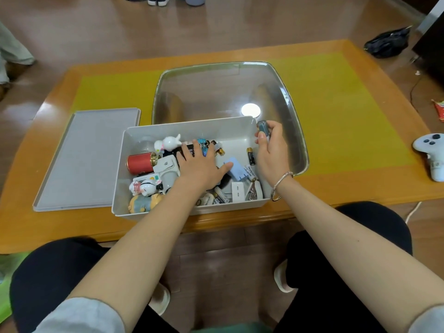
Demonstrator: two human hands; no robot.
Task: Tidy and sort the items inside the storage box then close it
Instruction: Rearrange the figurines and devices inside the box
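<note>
The white storage box (185,127) stands open near the table's front edge, full of small items: a red can (140,163), a white rabbit figure (168,143), several batteries (250,156), a blue block (236,170) and little figurines (144,188). My left hand (200,167) lies flat, palm down, on the items in the middle of the box. My right hand (271,145) hovers over the box's right end and grips a small grey-blue cylindrical item (262,128). The grey lid (89,158) lies flat to the left of the box.
A large shiny metal tray (288,97) sits behind and to the right of the box. A white game controller (432,152) lies at the table's right edge. The wooden table (360,183) carries a yellow-green mat. My knees are below the front edge.
</note>
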